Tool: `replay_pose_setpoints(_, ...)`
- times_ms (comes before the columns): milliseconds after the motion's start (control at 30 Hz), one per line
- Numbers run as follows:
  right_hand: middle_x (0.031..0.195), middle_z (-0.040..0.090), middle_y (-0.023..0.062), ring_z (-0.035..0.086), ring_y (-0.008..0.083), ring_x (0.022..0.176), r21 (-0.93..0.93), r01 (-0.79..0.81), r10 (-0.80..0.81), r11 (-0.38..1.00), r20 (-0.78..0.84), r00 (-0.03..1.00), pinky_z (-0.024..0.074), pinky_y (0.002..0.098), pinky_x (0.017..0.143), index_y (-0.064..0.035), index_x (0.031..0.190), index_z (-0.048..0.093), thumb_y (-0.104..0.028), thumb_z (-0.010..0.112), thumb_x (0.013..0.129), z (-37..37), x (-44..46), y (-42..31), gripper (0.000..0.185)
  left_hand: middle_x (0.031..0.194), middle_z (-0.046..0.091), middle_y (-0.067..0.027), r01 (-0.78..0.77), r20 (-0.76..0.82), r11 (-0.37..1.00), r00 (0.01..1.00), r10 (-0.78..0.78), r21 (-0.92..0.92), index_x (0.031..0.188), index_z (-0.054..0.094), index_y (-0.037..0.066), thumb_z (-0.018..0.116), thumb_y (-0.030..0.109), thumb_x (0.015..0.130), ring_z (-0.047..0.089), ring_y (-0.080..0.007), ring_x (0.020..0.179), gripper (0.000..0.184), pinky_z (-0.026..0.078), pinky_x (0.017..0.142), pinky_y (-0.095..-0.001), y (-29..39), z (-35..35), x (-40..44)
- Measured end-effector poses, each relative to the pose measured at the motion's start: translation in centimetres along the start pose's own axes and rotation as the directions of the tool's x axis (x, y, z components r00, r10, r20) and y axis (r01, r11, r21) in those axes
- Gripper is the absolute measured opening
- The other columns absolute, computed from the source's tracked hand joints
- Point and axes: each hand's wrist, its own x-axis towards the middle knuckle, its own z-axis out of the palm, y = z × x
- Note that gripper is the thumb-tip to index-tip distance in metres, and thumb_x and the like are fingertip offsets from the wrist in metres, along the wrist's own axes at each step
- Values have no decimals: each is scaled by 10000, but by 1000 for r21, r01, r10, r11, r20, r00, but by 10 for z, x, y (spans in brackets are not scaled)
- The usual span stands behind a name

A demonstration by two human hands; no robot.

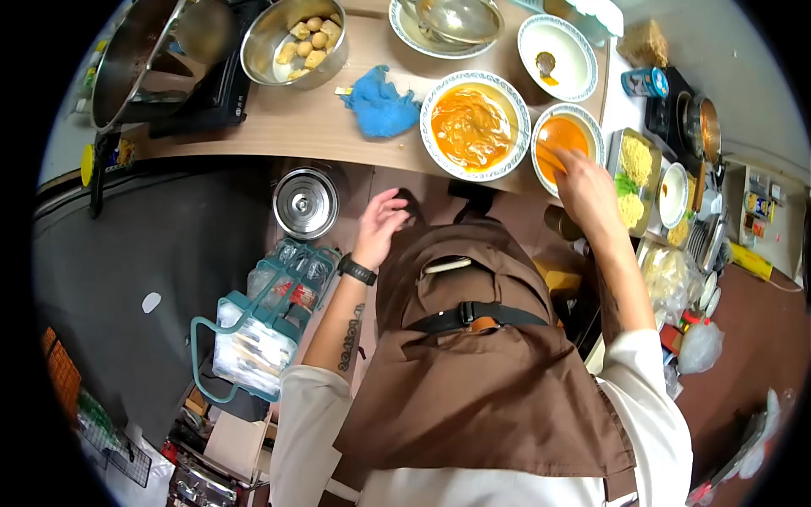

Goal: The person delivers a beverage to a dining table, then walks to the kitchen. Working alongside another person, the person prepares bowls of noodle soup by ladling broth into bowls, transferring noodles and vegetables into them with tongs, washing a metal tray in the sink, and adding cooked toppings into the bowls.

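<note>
My right hand (583,188) is closed over the near edge of a patterned bowl (598,135) holding smooth orange liquid (562,133). Thin orange-brown chopsticks (547,155) extend from its fingers into that liquid, partly hidden. Left of it stands a larger patterned bowl (428,139) of glossy, swirled orange mixture (470,127). My left hand (380,226) hangs in front of the table edge, fingers loosely bent and apart, with nothing in it. Nearest to that hand on the table lies a crumpled blue cloth (380,103).
A steel pot (258,59) with eggs and pale chunks stands at the back left, beside a large pot (114,76) on a black cooker. Behind are a bowl with a strainer (460,21) and a white bowl (583,63) with dark sauce. A tray of noodles (635,160) sits right.
</note>
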Motion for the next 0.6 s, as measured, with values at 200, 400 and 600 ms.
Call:
replay_pose_setpoints(200, 984, 660, 176, 667, 380, 885, 6, 117, -116, 993, -14, 993, 535, 470, 801, -45, 1093, 636, -116, 621, 860, 11, 4, 4, 244, 1377, 543, -165, -112, -13, 992, 994, 111, -64, 1489, 358, 32, 607, 98, 972, 638, -207, 1112, 578, 518, 868, -302, 38, 49, 37)
replay_pose_setpoints(400, 964, 665, 176, 665, 374, 901, 20, 153, -153, 988, -12, 988, 535, 467, 792, -50, 1078, 644, -91, 604, 854, 11, -5, 1, 232, 1404, 529, -174, -73, 2, 997, 997, 73, -39, 1522, 324, 33, 588, 106, 973, 624, -206, 1135, 614, 510, 872, -298, 48, 53, 37)
replay_pose_setpoints(600, 942, 666, 171, 676, 374, 866, 23, 130, -130, 991, -3, 991, 536, 480, 781, -51, 1057, 646, -106, 604, 861, 10, -5, 0, 208, 1386, 549, -169, -74, 37, 995, 996, 77, -66, 1522, 342, 13, 574, 88, 967, 631, -206, 1133, 606, 508, 869, -287, 50, 59, 41)
